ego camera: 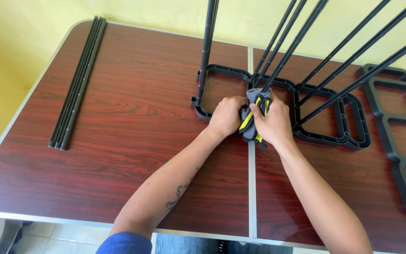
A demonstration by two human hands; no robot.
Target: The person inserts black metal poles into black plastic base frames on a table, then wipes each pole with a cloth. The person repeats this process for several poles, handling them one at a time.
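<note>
Upright rods (278, 51) crowding hands (252, 117)

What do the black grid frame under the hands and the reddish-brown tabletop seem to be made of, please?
Black grid frame: likely moulded plastic, matt, with rounded ribbed walls. Reddish-brown tabletop: probably a glossy wood-grain laminate, given its uniform printed grain, soft reflections and pale metal-looking edge trim.

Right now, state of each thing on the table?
Black plastic three-cell frame: flat on table, black poles standing in its sockets.
Black upright poles: seated in the frame, leaning.
Grey-and-yellow cloth: bunched, gripped by left hand and right hand.
Loose black rod bundle: lying flat, far left.
Second black frame: flat, unused, right.
</note>
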